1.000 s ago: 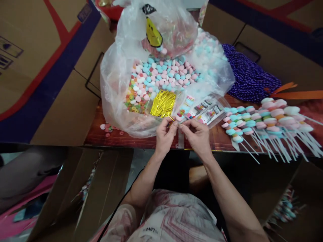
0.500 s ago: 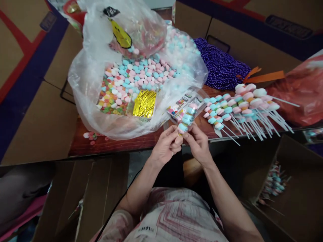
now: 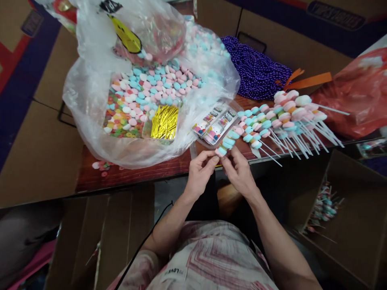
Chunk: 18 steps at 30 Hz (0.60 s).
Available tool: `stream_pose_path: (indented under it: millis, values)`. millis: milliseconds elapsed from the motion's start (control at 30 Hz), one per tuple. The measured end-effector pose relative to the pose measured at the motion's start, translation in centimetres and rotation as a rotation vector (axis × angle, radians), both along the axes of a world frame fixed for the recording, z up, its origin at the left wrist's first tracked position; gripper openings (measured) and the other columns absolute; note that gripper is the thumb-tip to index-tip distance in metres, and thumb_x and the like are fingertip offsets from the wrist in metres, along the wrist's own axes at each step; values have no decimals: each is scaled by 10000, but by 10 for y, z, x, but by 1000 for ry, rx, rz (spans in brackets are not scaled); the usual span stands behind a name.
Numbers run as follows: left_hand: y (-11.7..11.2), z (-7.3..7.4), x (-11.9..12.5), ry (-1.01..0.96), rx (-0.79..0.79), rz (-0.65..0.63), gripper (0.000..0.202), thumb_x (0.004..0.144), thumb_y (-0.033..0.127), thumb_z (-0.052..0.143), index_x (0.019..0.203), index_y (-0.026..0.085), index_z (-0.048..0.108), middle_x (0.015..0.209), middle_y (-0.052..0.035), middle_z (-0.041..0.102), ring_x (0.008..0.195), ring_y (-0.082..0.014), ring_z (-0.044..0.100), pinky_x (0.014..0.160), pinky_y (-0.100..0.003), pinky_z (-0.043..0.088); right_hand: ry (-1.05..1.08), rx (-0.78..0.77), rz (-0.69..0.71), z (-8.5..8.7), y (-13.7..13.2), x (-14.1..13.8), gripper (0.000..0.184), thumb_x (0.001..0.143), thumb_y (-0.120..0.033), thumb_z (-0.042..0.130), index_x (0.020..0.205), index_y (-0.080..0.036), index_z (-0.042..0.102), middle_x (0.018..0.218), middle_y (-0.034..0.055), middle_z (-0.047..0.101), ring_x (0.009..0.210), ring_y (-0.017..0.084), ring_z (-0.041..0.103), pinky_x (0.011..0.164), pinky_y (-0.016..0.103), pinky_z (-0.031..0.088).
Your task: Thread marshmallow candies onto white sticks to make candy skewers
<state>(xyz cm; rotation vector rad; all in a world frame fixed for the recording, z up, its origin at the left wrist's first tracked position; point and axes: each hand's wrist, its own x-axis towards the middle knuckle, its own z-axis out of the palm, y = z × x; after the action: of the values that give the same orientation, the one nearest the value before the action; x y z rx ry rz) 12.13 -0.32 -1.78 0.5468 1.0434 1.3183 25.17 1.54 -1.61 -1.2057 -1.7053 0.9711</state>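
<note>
My left hand (image 3: 201, 171) and my right hand (image 3: 238, 171) meet at the table's near edge, both pinched on the lower end of one candy skewer (image 3: 230, 140) of pink, blue and white pieces that slants up to the right. Just beyond lies a pile of finished candy skewers (image 3: 287, 119) with white sticks pointing right. A packet of gold twist ties (image 3: 163, 122) rests inside the big clear plastic bag of loose candy (image 3: 145, 86).
A flat clear pack of printed labels (image 3: 213, 121) lies beside the bag. Purple bead strings (image 3: 256, 72) and a red plastic bag (image 3: 356, 92) sit at the back right. Open cardboard boxes stand below the table, left (image 3: 99, 237) and right (image 3: 347, 217), the right one holding skewers.
The view has swung left-to-right. A candy skewer has appeared between my pinched hands and now tilts further right toward the pile; a second ago they held a gold twist tie.
</note>
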Motion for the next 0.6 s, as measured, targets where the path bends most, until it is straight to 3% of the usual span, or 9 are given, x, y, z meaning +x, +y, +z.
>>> stream_pose_path:
  millis: [100,267,367,467,600]
  values:
    - [7,3,0,-201,-69,-61,330,646,368,891,796,146,698,579,72,438,461,-16,294,426,-151,236,-11,84,-51,0,-3,3,130,984,-256,484,907,-219,582,725,-20,601,632,127,569,609,268,469]
    - [15,11,2,-359,-214,-98,328,614,280,915,759,133,660,573,81,415,449,0,319,397,-111,207,-208,503,-41,-3,-1,10,275,948,-135,491,1105,-228,696,1046,104,731,953,215,688,816,369,556]
    - [13,13,4,-380,-232,-114,357,576,278,933,772,129,674,588,71,467,458,1,365,397,-101,235,-338,666,-62,-5,1,14,252,928,-131,544,1062,-242,726,987,92,750,875,207,688,761,351,539]
    - [7,13,7,-385,-219,-125,389,549,303,944,784,140,681,602,69,500,462,-3,388,400,-101,261,-413,708,-112,-6,0,14,213,936,-164,548,970,-263,733,903,67,751,764,183,656,682,333,487]
    - [4,9,16,-353,-146,-126,345,628,353,910,825,171,692,672,48,567,548,-43,491,481,-141,384,-361,616,-172,-2,-4,8,191,944,-183,515,866,-232,682,835,74,722,746,194,628,692,352,465]
